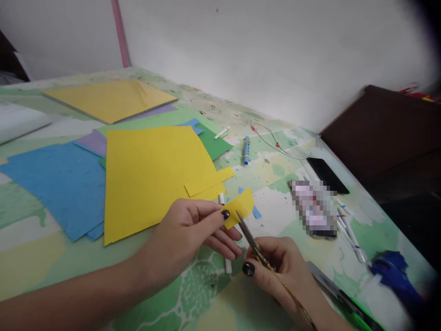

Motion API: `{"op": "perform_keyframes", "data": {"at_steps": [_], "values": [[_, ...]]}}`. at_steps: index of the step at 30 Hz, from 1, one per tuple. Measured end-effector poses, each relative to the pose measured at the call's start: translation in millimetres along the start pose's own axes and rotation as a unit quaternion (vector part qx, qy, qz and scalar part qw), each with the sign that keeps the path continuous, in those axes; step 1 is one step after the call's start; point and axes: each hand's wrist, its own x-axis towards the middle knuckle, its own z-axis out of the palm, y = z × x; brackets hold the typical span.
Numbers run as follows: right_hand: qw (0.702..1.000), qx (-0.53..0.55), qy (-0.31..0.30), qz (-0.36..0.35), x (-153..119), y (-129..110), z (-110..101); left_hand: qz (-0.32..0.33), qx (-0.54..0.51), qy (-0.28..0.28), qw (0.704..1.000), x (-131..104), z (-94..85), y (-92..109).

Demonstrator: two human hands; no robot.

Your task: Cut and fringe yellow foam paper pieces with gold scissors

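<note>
Pinched between the thumb and fingers of my left hand (193,230) is a small piece of yellow paper (245,202). My right hand (284,266) is closed around a pair of small scissors (251,236), whose blades point up and left. The blade tips meet the lower edge of the yellow piece; whether they are cutting it I cannot tell. Behind my left hand lies a large yellow sheet (151,174), with a yellow strip (210,182) on its right corner. A white stick-like item (228,265) shows partly under my left hand.
Blue sheets (58,184), a green sheet (218,145) and a yellow pad (110,99) cover the left and back. On the right are a small blue roll (246,151), a white cord (289,151), a phone (327,174), green-handled scissors (339,292) and a blue glue gun (392,276).
</note>
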Motion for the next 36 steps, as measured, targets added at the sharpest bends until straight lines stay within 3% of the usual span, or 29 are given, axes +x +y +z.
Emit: {"op": "perform_keyframes", "data": {"at_steps": [36], "values": [[0.999, -0.029, 0.030, 0.023, 3.2, -5.3, 4.4, -0.001, 0.031, 0.007, 0.999, -0.9, 1.5, 1.2]]}}
